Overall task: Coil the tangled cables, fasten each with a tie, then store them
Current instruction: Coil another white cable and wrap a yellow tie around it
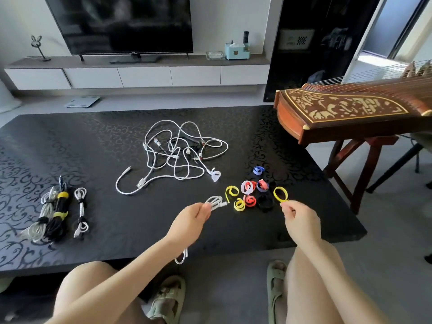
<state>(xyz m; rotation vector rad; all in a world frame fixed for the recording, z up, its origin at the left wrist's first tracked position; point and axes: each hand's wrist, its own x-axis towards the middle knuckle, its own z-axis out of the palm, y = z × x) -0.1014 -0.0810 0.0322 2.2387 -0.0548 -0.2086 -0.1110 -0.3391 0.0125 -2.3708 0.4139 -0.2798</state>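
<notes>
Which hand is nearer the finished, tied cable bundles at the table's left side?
Left. The left hand, gripping a coiled white cable, is right of the bundles; the right hand, pinching a yellow tie, is farther right, beyond the loose ties.

I read no text here; the small logo [132, 52] on the television [121, 24], far beyond my left hand [189, 220], is blurred.

Bright daylight, wide-angle warp

Light from window [383, 26] upper right; soft sheen on table [93, 148]; TV [121, 22] shows dim reflections; edges bend, corners slightly soft.
</notes>
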